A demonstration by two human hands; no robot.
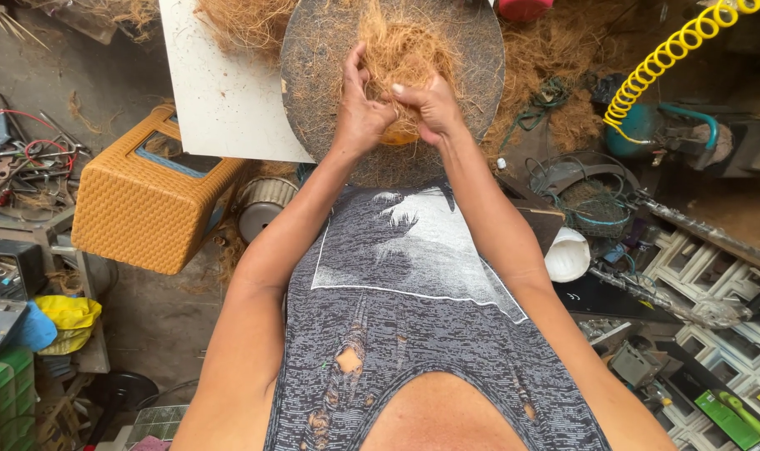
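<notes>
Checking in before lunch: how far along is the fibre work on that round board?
Done: loose fibre lies piled beside the round board. In hand: left hand and right hand grip a fibre tuft. Left: much of the tuft remains bunched.

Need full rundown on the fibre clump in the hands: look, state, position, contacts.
The fibre clump is a loose, tangled wad of golden-brown, coarse, stringy strands, dry-looking like coconut husk. It sits over the round dark disc, with frayed ends fanning up and outward. The left hand grips its lower left side and the right hand pinches its lower right; both hands close on it. An orange rounded piece shows just beneath the hands; what it is cannot be told.
</notes>
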